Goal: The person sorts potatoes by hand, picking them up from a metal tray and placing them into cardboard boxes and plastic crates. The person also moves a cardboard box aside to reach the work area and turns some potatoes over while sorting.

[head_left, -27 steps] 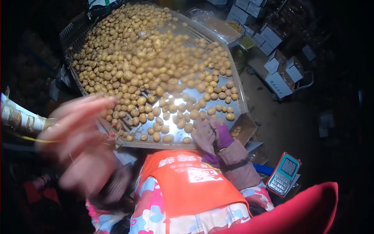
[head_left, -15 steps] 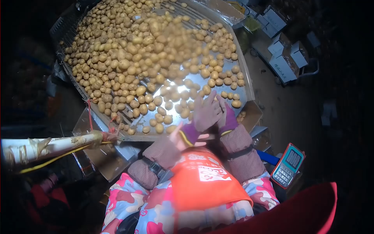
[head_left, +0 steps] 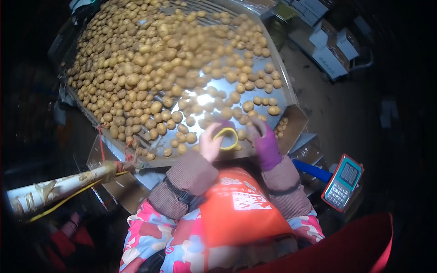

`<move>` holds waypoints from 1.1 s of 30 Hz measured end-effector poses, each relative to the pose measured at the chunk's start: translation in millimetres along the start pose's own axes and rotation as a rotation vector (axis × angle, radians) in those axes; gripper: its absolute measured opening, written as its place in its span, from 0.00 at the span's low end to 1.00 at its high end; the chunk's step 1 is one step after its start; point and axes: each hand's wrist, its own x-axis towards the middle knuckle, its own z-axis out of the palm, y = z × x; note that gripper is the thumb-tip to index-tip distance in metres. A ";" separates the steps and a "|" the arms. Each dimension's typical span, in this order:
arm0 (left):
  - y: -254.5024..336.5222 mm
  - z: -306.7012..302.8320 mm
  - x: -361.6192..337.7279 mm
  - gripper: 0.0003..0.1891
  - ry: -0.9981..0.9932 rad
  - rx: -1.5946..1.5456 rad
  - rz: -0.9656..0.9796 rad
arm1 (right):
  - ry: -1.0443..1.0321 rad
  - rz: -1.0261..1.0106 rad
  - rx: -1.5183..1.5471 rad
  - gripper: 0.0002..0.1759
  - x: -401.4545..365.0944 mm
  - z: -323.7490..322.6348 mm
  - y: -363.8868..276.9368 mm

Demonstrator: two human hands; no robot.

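Note:
My left hand [head_left: 210, 144], its bare skin showing at the thumb side, holds a loose purple glove [head_left: 226, 128]. The glove's yellow-edged cuff is open towards me, and the fingers behind it are hidden. To the right, my right hand [head_left: 266, 144] wears a purple glove, its fingers bent and apart with nothing visible between them. A gap separates it from the loose glove. Both hands are over the near edge of a metal sorting table [head_left: 276, 68], where many potatoes [head_left: 132, 79] lie spread and piled.
A white pole [head_left: 59, 189] wrapped in tape juts in at the left. A calculator-like keypad unit [head_left: 342, 183] stands at the right by a blue bar. White boxes [head_left: 331, 60] rest on a cart at the upper right. An orange apron [head_left: 239, 204] covers my lap.
The loose glove has turned, so its cuff opening now faces me. My gloved right hand has come away from it to the right. The view has shifted slightly.

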 end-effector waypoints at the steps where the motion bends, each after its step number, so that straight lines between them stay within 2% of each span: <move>1: 3.2 2.4 2.5 0.16 -0.043 0.045 0.019 | -0.124 0.054 -0.046 0.15 -8.5 -16.1 -38.2; 2: 7.3 5.8 5.0 0.16 -0.090 0.090 0.044 | -0.242 0.109 -0.089 0.14 -14.1 -24.4 -58.1; 5: 33.6 16.5 0.3 0.17 -0.181 0.161 0.024 | -0.236 0.040 -0.380 0.13 -26.9 -24.2 -61.6; 7: 44.2 22.9 -3.0 0.17 -0.246 0.331 0.062 | -0.262 0.081 -0.358 0.13 -35.3 -19.6 -53.0; 8: 44.3 20.8 -2.1 0.17 -0.296 0.322 0.048 | -0.272 0.102 -0.345 0.14 -38.7 -17.5 -49.0; 10: 58.9 17.9 -6.3 0.18 -0.309 0.549 0.262 | -0.252 0.135 -0.320 0.13 -47.3 -22.2 -44.8; 12: 113.7 23.9 -27.8 0.19 -0.248 0.723 0.732 | -0.156 0.142 -0.190 0.11 -63.2 -26.9 -41.1; 13: 119.3 22.9 -39.5 0.20 -0.396 0.556 0.872 | -0.158 0.230 0.197 0.09 -71.7 -31.6 -47.1; 16: 101.7 28.8 -56.2 0.20 -0.622 0.454 1.118 | -0.120 0.305 0.490 0.09 -96.6 -25.9 -34.7; 17: 100.8 30.3 -53.9 0.20 -0.659 0.476 1.105 | -0.065 0.364 0.467 0.09 -101.6 -31.3 -45.6; 18: 103.7 32.7 -56.2 0.19 -0.613 0.521 1.096 | 0.026 0.301 0.552 0.09 -102.2 -31.0 -50.8; 20: 103.7 27.0 -59.8 0.17 -0.778 0.645 0.910 | 0.208 0.176 0.711 0.09 -107.6 -28.4 -56.9; 23: 101.2 22.1 -63.9 0.16 -1.085 0.991 0.574 | 0.088 0.293 0.389 0.10 -125.8 -42.8 -63.1; 25: 95.4 21.9 -66.0 0.18 -1.279 1.143 0.390 | -0.035 0.125 -0.024 0.10 -134.8 -43.6 -61.0; 26: 90.0 26.4 -65.4 0.18 -1.296 1.103 0.363 | -0.100 0.040 -0.229 0.10 -139.1 -41.8 -61.3; 28: 76.7 35.5 -62.5 0.19 -1.293 0.962 0.300 | -0.158 -0.038 -0.259 0.11 -135.0 -36.3 -82.2; 30: 59.9 45.3 -56.2 0.20 -1.187 0.676 0.194 | -0.163 -0.115 -0.254 0.11 -135.2 -27.0 -84.5; 32: 44.1 54.3 -47.7 0.22 -1.068 0.350 0.017 | -0.121 -0.182 -0.219 0.12 -139.0 -15.9 -64.5; 33: 33.9 59.8 -42.5 0.22 -1.007 0.214 -0.082 | -0.133 -0.151 -0.190 0.11 -137.0 -15.0 -66.2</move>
